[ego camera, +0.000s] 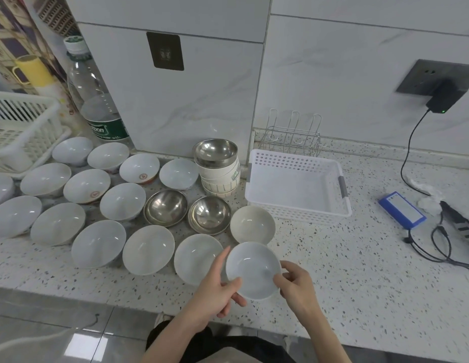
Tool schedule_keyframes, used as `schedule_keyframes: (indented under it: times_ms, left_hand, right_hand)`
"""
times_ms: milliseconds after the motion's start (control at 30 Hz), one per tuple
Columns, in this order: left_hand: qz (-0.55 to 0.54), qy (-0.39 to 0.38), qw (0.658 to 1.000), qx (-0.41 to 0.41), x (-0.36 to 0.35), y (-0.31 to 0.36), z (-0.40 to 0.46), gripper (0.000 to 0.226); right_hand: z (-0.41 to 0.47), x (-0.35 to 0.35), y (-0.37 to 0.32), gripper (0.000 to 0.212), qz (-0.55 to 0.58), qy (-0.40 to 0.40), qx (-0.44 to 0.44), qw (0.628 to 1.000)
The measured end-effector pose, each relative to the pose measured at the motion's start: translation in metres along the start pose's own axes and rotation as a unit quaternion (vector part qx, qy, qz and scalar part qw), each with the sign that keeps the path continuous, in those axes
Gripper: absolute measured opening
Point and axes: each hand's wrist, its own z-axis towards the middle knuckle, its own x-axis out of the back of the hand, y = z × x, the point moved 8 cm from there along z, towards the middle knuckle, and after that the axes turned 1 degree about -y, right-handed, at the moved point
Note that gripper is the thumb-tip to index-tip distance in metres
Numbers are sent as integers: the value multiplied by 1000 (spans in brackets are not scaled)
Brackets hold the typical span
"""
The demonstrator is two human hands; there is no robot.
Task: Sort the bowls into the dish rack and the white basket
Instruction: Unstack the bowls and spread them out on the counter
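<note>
At six o'clock, gripping a white bowl (253, 269) between left hand (217, 292) and right hand (297, 284), probably needing carrying toward the white basket (296, 203) at twelve.

White marble-look wall tiles (359, 61) back a speckled terrazzo countertop (359, 271). Grey wall socket (427, 74) holds a black charger (445, 98). Glossy grey floor tiles (58, 336) below.

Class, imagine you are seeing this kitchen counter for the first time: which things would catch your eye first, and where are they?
First, the small white ceramic bowl held above the counter's near edge by the left hand and right hand. Next, the spread of white bowls across the speckled counter to the left, with two shiny steel bowls among them. Right of those stands the empty white perforated plastic basket, with the wire dish rack behind it.
</note>
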Motion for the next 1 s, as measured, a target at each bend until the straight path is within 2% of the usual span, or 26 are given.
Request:
schedule_keyframes:
  times_ms: [133,400,600,767,867,1000]
  left_hand:
    - [57,8,998,-17,-6,-4,0,85]
    - [85,26,996,-33,-2,-8,0,120]
    - [132,19,990,-40,-3,-9,8,117]
    - [133,23,989,-53,-4,-8,10,102]
    - [157,23,985,-63,-4,-3,11,101]
    - [185,27,978,-87,-4,2,11,104]
  right_hand:
    - [-4,-2,9,22,-17,-9,-3,1000]
    - [-2,-12,17,28,-34,-20,6,999]
    - [4,-11,22,33,-33,-10,8,999]
    - [7,-12,29,28,-41,-16,-8,999]
    - [7,-12,30,23,-45,-15,-13,999]
    - [6,-11,31,28,-41,-22,-22,999]
